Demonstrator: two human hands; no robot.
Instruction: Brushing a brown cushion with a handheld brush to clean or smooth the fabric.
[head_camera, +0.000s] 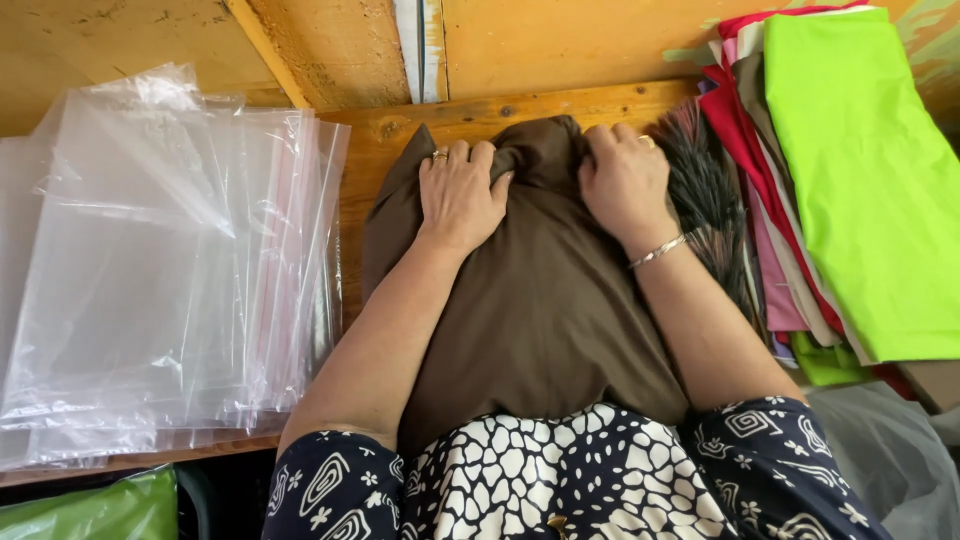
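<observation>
A brown cloth lies spread on the wooden table, running from my lap to the far edge. My left hand presses on its upper left part, fingers curled into a bunched fold. My right hand, with a ring and a thin bracelet at the wrist, grips the same gathered top from the right. Both hands pinch the fabric near the far end, a few centimetres apart.
A stack of clear plastic bags covers the table's left side. On the right lies a pile of folded cloths with a bright green one on top. A dark striped fabric sits beside my right hand. A green bag is below left.
</observation>
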